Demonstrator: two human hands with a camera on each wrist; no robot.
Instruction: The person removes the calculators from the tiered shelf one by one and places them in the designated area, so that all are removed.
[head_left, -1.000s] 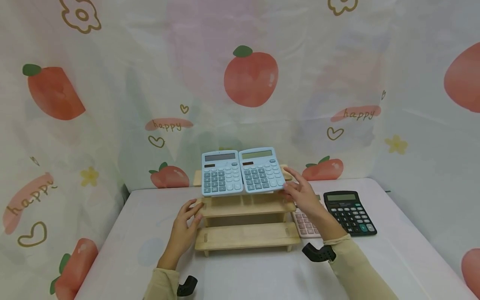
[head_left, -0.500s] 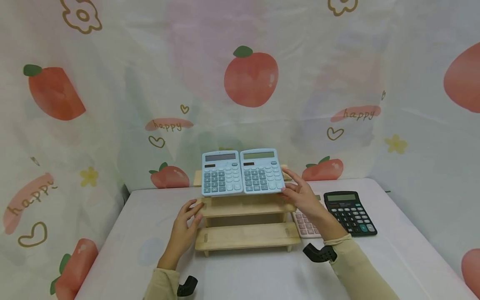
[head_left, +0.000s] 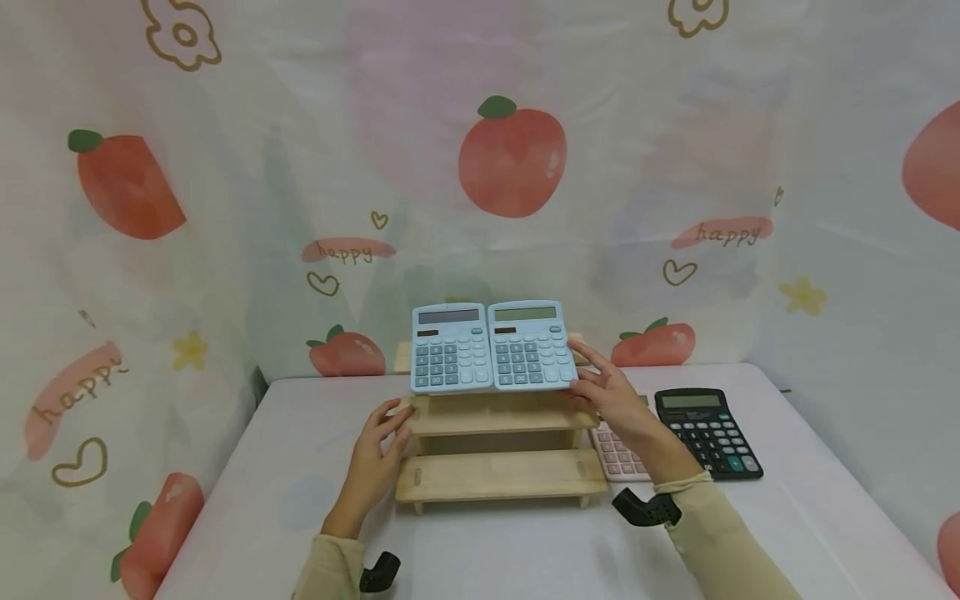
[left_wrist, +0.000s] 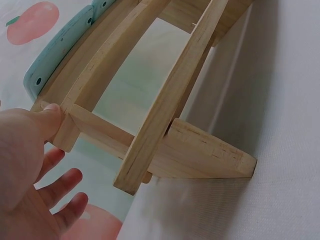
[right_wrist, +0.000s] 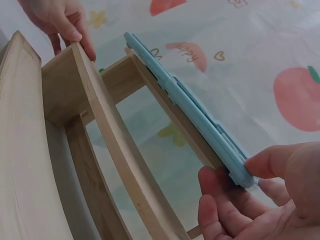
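Note:
Two light blue calculators lean side by side on the top tier of a tiered wooden stand, their displays uppermost. My right hand holds the lower right corner of the right-hand blue calculator. In the right wrist view the thumb presses that calculator's face while the fingers curl beneath its edge. At the other end, my left hand grips the left end of the stand's middle tier. Its thumb lies on the wood in the left wrist view, with the other fingers behind and below.
A pink calculator, partly covered by the right hand, lies on the white table to the right of the stand. Beside it is a black calculator. A fruit-print cloth hangs behind the table.
The right-hand blue calculator has turned from slightly tilted to nearly straight beside the other one, with the right hand on it. The left hand stays on the stand. The head view has shifted slightly.

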